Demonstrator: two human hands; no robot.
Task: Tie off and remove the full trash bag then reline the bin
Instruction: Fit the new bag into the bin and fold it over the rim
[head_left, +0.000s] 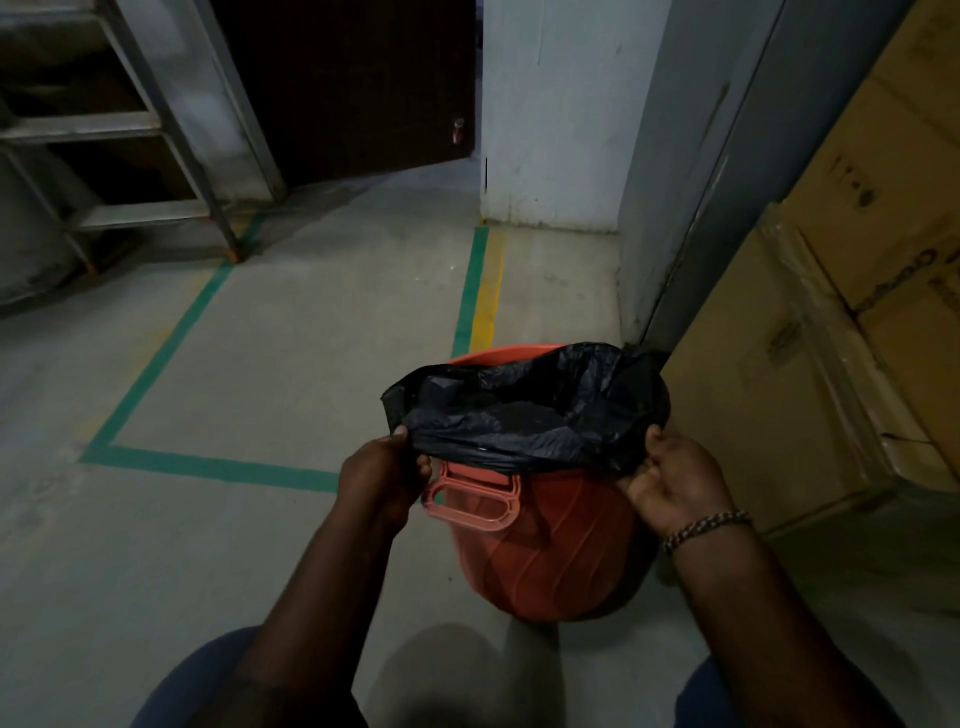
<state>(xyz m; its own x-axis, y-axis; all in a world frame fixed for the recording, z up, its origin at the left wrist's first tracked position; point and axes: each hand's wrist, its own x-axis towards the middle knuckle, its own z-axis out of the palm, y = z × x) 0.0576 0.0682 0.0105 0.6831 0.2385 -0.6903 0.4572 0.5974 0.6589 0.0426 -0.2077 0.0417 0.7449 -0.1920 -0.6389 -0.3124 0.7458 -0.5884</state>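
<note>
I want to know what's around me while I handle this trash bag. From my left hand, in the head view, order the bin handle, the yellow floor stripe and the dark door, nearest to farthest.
From the left hand:
1. Bin handle, just to its right, under the bag.
2. Yellow floor stripe, ahead on the floor.
3. Dark door, farthest, at the back.

From the head camera I see a black trash bag (524, 410) spread over the mouth of an orange plastic bin (545, 551), with the far rim still bare. My left hand (382, 480) grips the bag's near-left edge just above the bin's handle (470, 496). My right hand (675, 483), with a beaded bracelet (706, 525) on its wrist, pinches the near-right edge. The bin stands on a concrete floor (311, 338) marked with green tape (208, 465), just beside stacked cardboard boxes (831, 338).
</note>
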